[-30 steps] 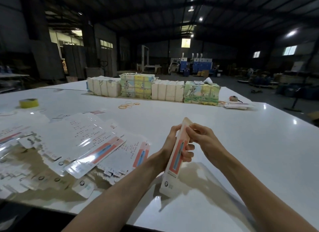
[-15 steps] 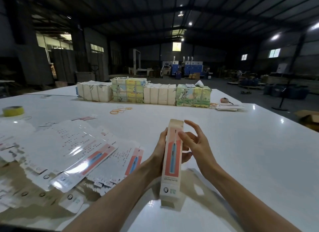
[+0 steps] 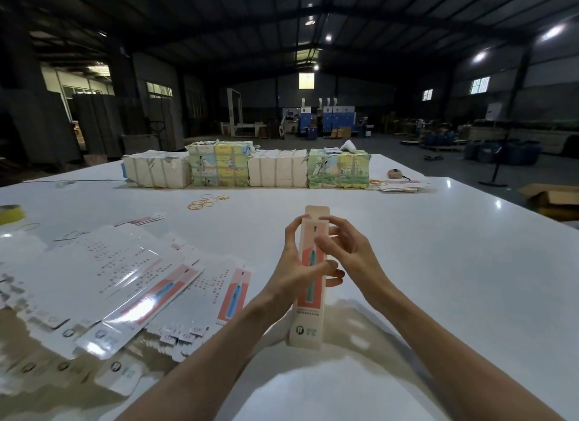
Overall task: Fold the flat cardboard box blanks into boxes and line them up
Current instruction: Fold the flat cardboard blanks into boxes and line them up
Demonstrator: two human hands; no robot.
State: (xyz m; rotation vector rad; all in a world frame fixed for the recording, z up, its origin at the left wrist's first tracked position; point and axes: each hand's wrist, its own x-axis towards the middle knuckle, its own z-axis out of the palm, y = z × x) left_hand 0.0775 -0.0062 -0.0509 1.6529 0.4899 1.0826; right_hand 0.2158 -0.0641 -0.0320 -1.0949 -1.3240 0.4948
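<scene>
Standing upright with its lower end down by the table (image 3: 438,264), the box (image 3: 308,320) is gripped round its middle by the left hand (image 3: 288,273). Its upper part is pinched by the right hand (image 3: 354,251), just below the raised flap (image 3: 316,210). Blanks (image 3: 125,273) are spread to the left.

Blank flaps (image 3: 196,329) read "OE" (rest blurred).
</scene>
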